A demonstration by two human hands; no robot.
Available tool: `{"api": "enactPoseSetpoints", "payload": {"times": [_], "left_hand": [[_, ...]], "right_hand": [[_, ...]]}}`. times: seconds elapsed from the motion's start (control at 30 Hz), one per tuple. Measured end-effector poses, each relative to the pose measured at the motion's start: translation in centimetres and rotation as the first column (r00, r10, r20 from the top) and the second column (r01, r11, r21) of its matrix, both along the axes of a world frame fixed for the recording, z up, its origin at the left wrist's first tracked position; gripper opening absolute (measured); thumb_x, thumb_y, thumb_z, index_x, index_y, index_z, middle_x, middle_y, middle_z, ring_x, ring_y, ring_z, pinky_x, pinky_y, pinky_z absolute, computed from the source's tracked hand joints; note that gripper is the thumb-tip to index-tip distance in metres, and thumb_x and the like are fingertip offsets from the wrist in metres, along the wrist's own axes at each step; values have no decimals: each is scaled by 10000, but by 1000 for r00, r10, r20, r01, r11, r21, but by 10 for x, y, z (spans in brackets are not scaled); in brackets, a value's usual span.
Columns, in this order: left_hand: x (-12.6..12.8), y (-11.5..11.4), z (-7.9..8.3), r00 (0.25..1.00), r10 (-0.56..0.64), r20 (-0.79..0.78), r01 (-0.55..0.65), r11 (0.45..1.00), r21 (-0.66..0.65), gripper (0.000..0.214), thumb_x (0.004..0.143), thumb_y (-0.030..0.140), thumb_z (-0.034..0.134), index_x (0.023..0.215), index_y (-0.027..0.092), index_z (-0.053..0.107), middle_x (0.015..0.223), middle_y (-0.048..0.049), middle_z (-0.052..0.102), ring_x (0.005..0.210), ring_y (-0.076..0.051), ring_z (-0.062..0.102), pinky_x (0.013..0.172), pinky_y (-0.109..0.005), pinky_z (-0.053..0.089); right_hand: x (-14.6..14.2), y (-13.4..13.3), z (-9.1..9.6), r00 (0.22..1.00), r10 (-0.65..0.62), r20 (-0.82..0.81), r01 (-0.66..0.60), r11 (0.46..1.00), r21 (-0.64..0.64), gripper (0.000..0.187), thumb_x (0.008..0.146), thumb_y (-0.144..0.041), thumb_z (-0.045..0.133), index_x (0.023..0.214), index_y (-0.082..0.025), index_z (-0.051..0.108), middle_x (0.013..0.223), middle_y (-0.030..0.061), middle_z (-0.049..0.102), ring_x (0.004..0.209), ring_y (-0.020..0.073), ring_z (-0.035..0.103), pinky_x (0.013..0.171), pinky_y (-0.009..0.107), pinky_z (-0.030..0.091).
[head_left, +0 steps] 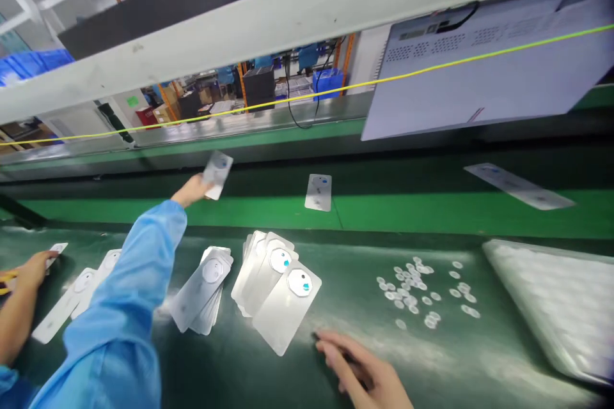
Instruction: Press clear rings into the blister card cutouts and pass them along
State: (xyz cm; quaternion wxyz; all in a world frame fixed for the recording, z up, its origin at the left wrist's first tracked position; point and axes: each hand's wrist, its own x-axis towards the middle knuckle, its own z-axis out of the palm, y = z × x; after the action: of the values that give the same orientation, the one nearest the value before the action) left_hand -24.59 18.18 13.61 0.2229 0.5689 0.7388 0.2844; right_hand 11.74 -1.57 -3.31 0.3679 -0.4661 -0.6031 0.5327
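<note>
No words or numbers can be read; the marks on the white cards (285, 307) and gray board (480, 70) are too blurry.

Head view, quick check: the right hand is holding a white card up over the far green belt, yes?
No, it's the left hand in the blue sleeve, not the right hand, that holds the white card up over the far green belt, as the head view shows.

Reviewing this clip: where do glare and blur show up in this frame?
Head view: glare streaks the green belt at lower right; the card in the raised hand looks motion-blurred; the pale tray at right is smeared; the overhead beam runs steeply tilted across the frame.
</note>
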Motion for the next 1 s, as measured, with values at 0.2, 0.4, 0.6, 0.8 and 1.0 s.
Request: {"api": "enactPoseSetpoints", "payload": {"times": [0.2, 0.4, 0.6, 0.8, 1.0], "left_hand": [[135, -156, -59, 727, -425, 539, 503, 864, 4, 476, 868, 422, 779, 1215, 141, 614, 1111, -142, 749, 965, -262, 726, 819, -355, 579], [190, -205, -96, 613, -300, 731, 358, 930, 81, 483, 834, 337, 821, 1247, 187, 622, 1234, -131, 718, 1155, -279, 691, 990, -388, 551], [217, -196, -120, 304, -101, 947, 266, 964, 18, 546, 757, 308, 844, 1245, 122, 683, 1086, -162, 792, 1043, -324, 756, 951, -428, 582], [230, -197, -133, 375, 24, 927, 186, 977, -100, 396, 717, 376, 816, 988, 97, 741, 892, -144, 794, 830, -310, 770, 731, -376, 603], [231, -203, -140, 553, -93, 828, 259, 964, -66, 224, 801, 350, 743, 801, 131, 699, 730, -38, 701, 715, -198, 651, 658, -288, 498]], "right_hand": [[-18, 28, 50, 966, 18, -259, -18, 1000, 5, 585, 932, -669, 593, 1177, -150, 705, 1022, 140, 756, 887, 262, 709, 710, 334, 597], [14, 7, 45, 966, 257, 10, -257, 965, 51, 437, 1000, -564, 533, 840, -169, 633, 670, -2, 577, 614, 154, 500, 550, 261, 393], [25, -2, 21, 950, 309, -51, -312, 948, -57, 497, 963, -649, 544, 761, -195, 538, 637, -33, 497, 568, 129, 457, 504, 248, 365], [50, -6, 31, 1000, -5, 10, 4, 997, 75, 363, 1034, -509, 527, 982, -180, 669, 804, 48, 690, 696, 176, 674, 574, 260, 519], [46, -13, 27, 965, -178, 194, 23, 791, 611, 258, 1052, -193, 491, 1193, -224, 705, 1060, 98, 690, 858, 190, 697, 729, 295, 571]]}}
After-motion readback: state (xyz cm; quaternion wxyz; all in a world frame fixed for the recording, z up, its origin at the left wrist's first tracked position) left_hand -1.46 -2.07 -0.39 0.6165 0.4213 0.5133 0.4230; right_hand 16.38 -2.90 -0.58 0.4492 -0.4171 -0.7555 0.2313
